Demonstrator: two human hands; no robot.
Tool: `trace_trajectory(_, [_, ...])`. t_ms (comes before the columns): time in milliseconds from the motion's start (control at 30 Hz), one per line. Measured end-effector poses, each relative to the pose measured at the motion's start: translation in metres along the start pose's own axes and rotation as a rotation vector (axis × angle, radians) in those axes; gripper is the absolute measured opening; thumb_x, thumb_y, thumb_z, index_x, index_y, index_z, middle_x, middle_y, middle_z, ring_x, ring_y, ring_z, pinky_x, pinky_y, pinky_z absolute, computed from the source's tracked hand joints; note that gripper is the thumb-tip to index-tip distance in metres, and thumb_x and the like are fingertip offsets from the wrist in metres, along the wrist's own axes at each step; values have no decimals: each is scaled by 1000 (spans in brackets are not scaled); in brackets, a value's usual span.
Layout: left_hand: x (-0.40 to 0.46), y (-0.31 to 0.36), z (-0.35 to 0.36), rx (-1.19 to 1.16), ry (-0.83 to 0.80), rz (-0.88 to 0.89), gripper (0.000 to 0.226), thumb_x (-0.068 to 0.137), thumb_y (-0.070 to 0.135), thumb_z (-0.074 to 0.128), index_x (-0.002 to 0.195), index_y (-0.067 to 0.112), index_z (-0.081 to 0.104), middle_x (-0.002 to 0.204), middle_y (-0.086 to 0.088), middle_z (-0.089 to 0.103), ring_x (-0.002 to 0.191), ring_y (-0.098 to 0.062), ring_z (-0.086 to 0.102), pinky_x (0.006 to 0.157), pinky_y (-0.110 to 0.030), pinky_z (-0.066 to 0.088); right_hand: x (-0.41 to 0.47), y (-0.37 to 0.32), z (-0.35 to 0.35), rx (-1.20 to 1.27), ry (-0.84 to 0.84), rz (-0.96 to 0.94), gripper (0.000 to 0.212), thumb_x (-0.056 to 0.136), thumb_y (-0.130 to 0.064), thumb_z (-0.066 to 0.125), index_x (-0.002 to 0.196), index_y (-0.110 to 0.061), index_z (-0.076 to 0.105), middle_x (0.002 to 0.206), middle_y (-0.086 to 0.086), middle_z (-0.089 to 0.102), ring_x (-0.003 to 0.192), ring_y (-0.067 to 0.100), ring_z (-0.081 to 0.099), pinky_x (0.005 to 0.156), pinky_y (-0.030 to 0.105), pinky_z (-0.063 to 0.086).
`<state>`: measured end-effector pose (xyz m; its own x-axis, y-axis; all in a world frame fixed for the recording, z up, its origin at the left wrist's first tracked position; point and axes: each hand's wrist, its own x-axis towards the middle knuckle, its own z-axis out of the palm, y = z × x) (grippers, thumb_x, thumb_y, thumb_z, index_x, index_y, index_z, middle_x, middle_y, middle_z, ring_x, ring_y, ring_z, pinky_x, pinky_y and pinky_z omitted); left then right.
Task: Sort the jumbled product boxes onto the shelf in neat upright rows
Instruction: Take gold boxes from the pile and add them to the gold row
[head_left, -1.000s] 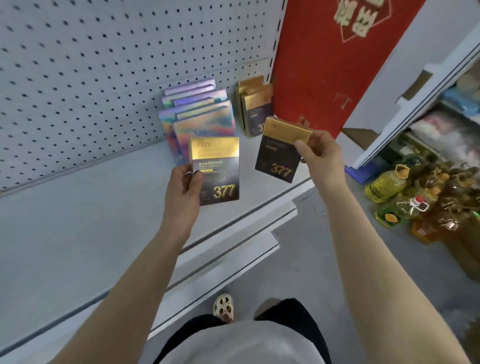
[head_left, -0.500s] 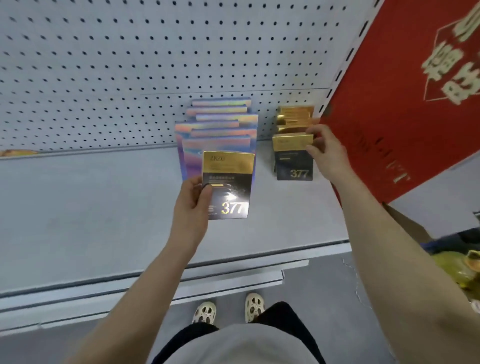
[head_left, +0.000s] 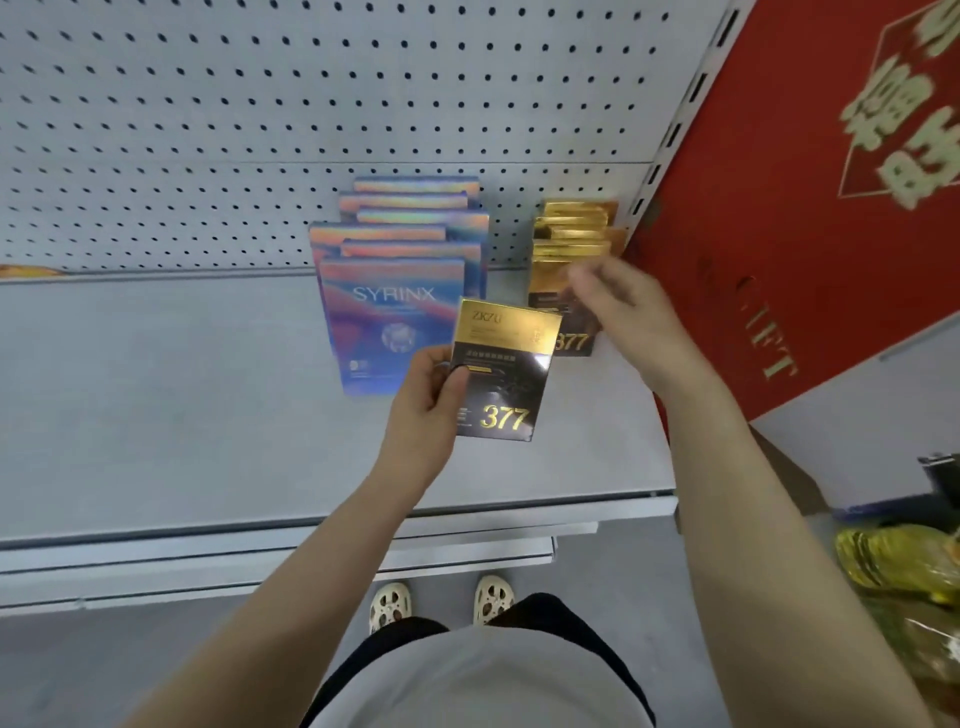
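- A black-and-gold box (head_left: 503, 373) marked "377" is held above the grey shelf (head_left: 156, 405), in front of the two rows; its long axis runs near upright with a slight lean to the right, the gold band uppermost and the printed face turned to the camera.
- It is gripped at its left edge by the left hand (head_left: 427, 410), thumb laid across the front.
- A row of iridescent boxes (head_left: 397, 291) marked "SYRINX" is stood upright against the pegboard (head_left: 260, 104), faces forward.
- Just to its right, a row of matching gold-topped boxes (head_left: 571, 244) is stood upright beside the red panel (head_left: 779, 249).
- The right hand (head_left: 631, 312) is seen blurred at the front of that row; whether anything is held cannot be told.
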<state>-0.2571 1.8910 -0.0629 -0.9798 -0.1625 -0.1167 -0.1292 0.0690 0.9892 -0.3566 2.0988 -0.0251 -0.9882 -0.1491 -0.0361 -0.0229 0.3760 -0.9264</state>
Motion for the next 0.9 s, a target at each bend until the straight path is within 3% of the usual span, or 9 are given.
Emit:
trace_trajectory(67, [1, -2, 11, -2, -29, -4, 17, 100, 16, 49, 106, 31, 53, 100, 4, 69, 90, -11, 68, 83, -30, 54, -14, -2, 4, -2, -159, 0, 22, 90, -45, 65, 109, -35, 66, 106, -13, 70, 99, 6, 65, 74, 20, 51])
trace_trajectory(133, [2, -5, 21, 2, -64, -8, 17, 101, 16, 49, 106, 31, 53, 98, 10, 69, 87, -5, 67, 79, -22, 55, -22, 2, 3, -44, -185, -16, 17, 92, -29, 68, 109, -31, 66, 108, -8, 69, 95, 11, 64, 68, 21, 50])
trace_trajectory(300, [6, -15, 40, 159, -231, -5, 33, 99, 16, 52, 131, 20, 47, 124, 3, 62, 110, -12, 61, 96, -27, 47, -24, 14, -21, -88, -95, 23, 14, 94, -26, 65, 106, -33, 65, 110, -6, 65, 99, 14, 61, 71, 24, 47])
trace_trajectory(433, [14, -25, 57, 314, -350, -77, 49, 99, 28, 51, 146, 28, 34, 145, 8, 47, 126, -13, 50, 96, -23, 38, -13, 21, -33, -198, -25, 49, 15, 95, -28, 64, 108, -35, 63, 116, -12, 61, 108, 10, 56, 74, 21, 46])
trace_trajectory(600, [34, -33, 76, 350, -392, -136, 56, 100, 27, 50, 150, 30, 26, 155, 6, 36, 139, -15, 39, 100, -21, 32, 5, 34, -29, -335, 54, 47, 20, 94, -22, 64, 112, -32, 61, 120, -5, 56, 110, 13, 50, 71, 14, 39])
trace_trajectory(667, [43, -37, 81, 362, -371, -131, 57, 100, 24, 51, 151, 28, 26, 154, 5, 37, 139, -15, 39, 100, -20, 32, 11, 38, -27, -389, 97, 29, 26, 92, -20, 66, 115, -31, 61, 117, -5, 50, 110, 14, 50, 75, 14, 39])
trace_trajectory(800, [55, -44, 90, 403, -337, -101, 61, 98, 22, 53, 152, 27, 25, 152, 4, 40, 137, -15, 42, 98, -19, 33, 20, 45, -24, -462, 147, -31, 46, 80, -11, 77, 119, -25, 58, 119, -5, 43, 114, 18, 53, 96, 30, 46])
trace_trajectory(900, [59, -47, 95, 418, -312, -68, 65, 96, 21, 56, 152, 25, 23, 154, 2, 36, 138, -17, 39, 107, -26, 34, 24, 51, -21, -503, 209, -61, 50, 79, -8, 77, 122, -23, 57, 126, 1, 45, 118, 20, 53, 101, 31, 46])
